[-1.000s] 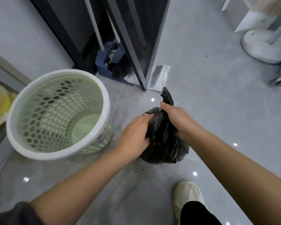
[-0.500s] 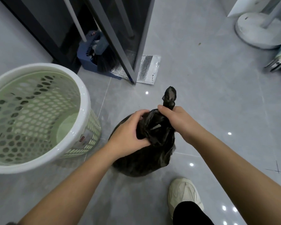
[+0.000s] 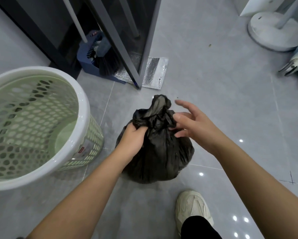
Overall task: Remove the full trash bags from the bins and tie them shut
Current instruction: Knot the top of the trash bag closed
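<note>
One black trash bag (image 3: 158, 152) sits on the grey tile floor (image 3: 222, 87), bulging and rounded, its neck gathered and twisted into a short tuft pointing away from the person. Left hand (image 3: 132, 140) clenched on the gathered plastic at the bag's left shoulder, fingers (image 3: 136, 126) buried in the folds. Right hand (image 3: 194, 123) at the neck's right side: lower fingers and thumb touch the bunched plastic, upper fingers spread loose in the air, not closed around anything. Just left of the bag, a white-rimmed pale green perforated bin (image 3: 82, 107) stands with no liner visible inside. Near side, a cream shoe (image 3: 191, 207) planted on the tile. Far side, a dark door frame (image 3: 125, 54), a blue dustpan with brush (image 3: 96, 54) and a silver foil pouch (image 3: 155, 73). White round stand base (image 3: 274, 31) well apart, far right.
</note>
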Demonstrator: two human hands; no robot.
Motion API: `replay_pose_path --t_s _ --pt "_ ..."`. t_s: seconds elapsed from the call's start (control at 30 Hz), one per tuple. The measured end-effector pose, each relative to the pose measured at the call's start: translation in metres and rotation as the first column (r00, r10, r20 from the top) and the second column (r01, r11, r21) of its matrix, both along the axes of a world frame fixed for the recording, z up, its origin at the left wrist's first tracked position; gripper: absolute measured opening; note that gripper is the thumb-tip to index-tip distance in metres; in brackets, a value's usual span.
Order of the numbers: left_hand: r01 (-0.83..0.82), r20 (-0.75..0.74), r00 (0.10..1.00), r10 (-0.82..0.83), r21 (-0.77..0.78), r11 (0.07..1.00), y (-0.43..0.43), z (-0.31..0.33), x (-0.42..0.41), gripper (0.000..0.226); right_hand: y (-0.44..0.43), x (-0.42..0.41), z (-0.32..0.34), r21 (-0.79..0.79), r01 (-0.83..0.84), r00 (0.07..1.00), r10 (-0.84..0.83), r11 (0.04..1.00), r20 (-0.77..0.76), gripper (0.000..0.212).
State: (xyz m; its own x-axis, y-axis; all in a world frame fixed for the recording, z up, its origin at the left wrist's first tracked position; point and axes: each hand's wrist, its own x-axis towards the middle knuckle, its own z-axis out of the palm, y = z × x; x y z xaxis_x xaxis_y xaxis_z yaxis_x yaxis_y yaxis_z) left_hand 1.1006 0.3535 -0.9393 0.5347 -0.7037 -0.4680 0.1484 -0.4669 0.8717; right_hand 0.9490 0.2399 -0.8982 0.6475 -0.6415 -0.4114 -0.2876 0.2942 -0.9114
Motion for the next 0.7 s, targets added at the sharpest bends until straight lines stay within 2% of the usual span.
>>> replay_pose_path --t_s 0.1,0.13,0.17,0.23,0.27,0.3,0.37,0.4,0.5,0.6,0.67,0.7 --pt "-0.159 -0.116 0.979 0.166 0.069 0.985 -0.002 -0.001 0.002 0.007 -0.002 -0.019 -0.012 -0.297 0.17 0.974 -0.205 0.94 -0.091 0.064" --pt "-0.183 -0.15 0.97 0.193 0.075 0.98 -0.001 -0.002 0.004 0.01 -0.003 -0.025 -0.018 -0.312 0.155 0.973 -0.2 0.937 -0.117 0.075" --pt "-0.194 -0.179 0.963 0.204 0.072 0.978 -0.001 -0.001 0.004 0.012 -0.003 -0.03 -0.026 -0.263 0.092 0.98 -0.134 0.96 -0.147 0.087" --pt "-0.206 -0.204 0.955 0.216 0.074 0.976 -0.001 -0.001 0.006 0.018 0.005 -0.028 -0.036 -0.123 -0.113 0.975 0.086 0.986 -0.207 0.097" --pt "-0.217 -0.215 0.95 0.229 0.075 0.973 -0.001 0.0 0.005 0.021 0.011 -0.023 -0.04 -0.134 -0.211 0.959 0.178 0.968 -0.222 0.09" --pt "-0.228 -0.231 0.943 0.238 0.072 0.971 -0.002 0.0 0.004 0.022 0.014 -0.019 -0.047 -0.205 -0.276 0.946 0.228 0.939 -0.231 0.074" --pt "-0.236 -0.263 0.931 0.252 0.089 0.968 -0.001 0.002 0.004 0.018 0.025 -0.006 -0.052 -0.325 -0.261 0.957 0.201 0.909 -0.207 0.029" --pt "-0.244 -0.285 0.921 0.267 0.112 0.963 -0.001 0.004 0.005 0.017 0.029 -0.002 -0.052 -0.314 -0.201 0.975 0.16 0.928 -0.152 0.019" --pt "-0.223 -0.317 0.909 0.271 0.182 0.958 -0.001 0.006 0.011 0.026 0.038 0.007 -0.04 -0.236 0.015 1.0 -0.01 0.972 0.021 0.025" --pt "-0.142 -0.209 0.96 0.188 0.218 0.966 -0.003 0.008 0.006 0.024 0.04 0.017 -0.035 -0.145 0.057 0.997 -0.049 0.988 0.059 0.026" --pt "0.042 0.002 0.999 -0.043 0.206 0.978 -0.001 0.008 0.006 0.018 0.036 0.023 -0.033 -0.076 0.041 0.998 -0.038 0.996 0.042 0.025" --pt "0.189 0.108 0.971 -0.216 0.216 0.958 0.0 0.013 0.009 0.014 0.034 0.024 -0.031 -0.041 0.022 0.999 -0.02 0.999 0.048 0.023"
